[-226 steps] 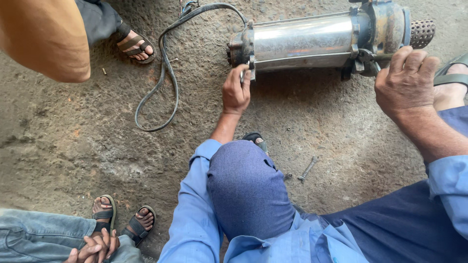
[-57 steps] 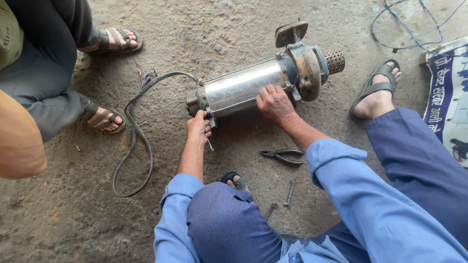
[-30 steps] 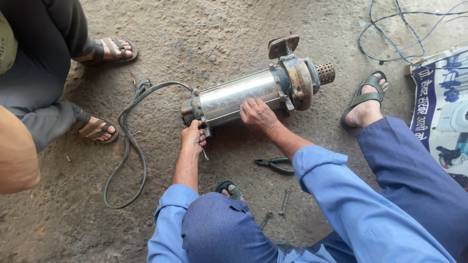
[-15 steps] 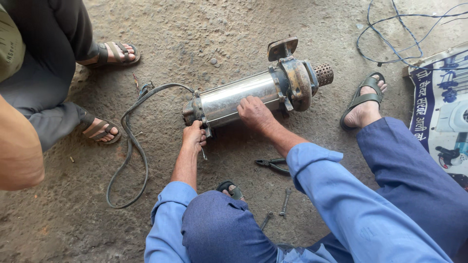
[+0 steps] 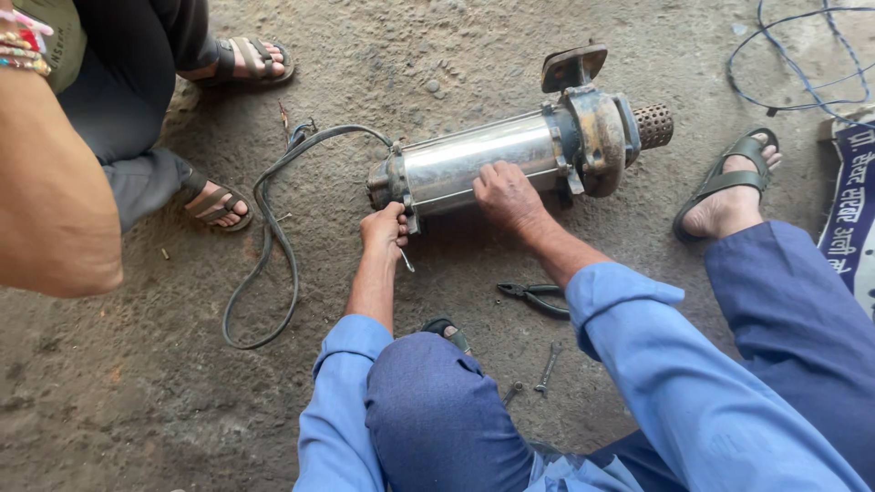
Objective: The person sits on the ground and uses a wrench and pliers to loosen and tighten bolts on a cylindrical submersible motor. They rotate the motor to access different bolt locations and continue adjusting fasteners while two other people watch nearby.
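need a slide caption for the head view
Left hand grips the cable end of a steel cylindrical pump; right hand rests on its body.

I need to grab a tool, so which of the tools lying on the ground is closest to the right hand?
The pliers, dark-handled, just below the right forearm; the small spanner lies farther back, toward the knee.

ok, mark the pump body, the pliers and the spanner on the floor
pump body [image 5: 478, 155], head view, shiny steel shell
pliers [image 5: 536, 298], head view, dark handles
spanner [image 5: 548, 368], head view, mid shaft
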Motion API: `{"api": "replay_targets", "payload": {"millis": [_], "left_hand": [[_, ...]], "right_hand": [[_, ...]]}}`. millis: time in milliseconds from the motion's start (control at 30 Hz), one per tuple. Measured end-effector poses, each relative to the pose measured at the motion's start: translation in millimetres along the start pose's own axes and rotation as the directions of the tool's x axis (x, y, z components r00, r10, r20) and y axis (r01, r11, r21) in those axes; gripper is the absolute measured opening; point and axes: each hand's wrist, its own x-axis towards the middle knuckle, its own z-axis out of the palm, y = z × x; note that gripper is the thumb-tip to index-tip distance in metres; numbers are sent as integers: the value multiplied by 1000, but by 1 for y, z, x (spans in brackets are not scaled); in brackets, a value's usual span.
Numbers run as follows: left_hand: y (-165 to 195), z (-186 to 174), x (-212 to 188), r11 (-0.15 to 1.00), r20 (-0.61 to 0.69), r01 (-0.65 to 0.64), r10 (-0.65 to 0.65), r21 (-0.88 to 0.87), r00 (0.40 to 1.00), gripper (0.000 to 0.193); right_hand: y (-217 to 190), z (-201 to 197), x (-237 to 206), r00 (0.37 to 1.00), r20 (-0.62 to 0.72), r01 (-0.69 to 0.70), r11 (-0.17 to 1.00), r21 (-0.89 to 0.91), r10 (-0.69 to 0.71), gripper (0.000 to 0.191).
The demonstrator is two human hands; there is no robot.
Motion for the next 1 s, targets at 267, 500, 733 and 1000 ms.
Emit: {"api": "replay_targets", "payload": {"millis": [267,500,733,1000], "left_hand": [[3,4,-2,997,37,61,-63,51,997,25],[2,2,-10,997,44,17,-20,81,999,25],[6,-1,-4,995,108,95,-94,-3,990,16],[3,2,-3,998,93,49,-52,28,994,18]], "right_hand": [[0,4,0,1000,-9,5,1000,-5,-5,4],[1,5,0,999,34,-8,1000,-4,8,4],[-2,3,3,997,73,-13,999,-31,15,7],[0,4,2,997,77,-4,999,-48,7,5]]}}
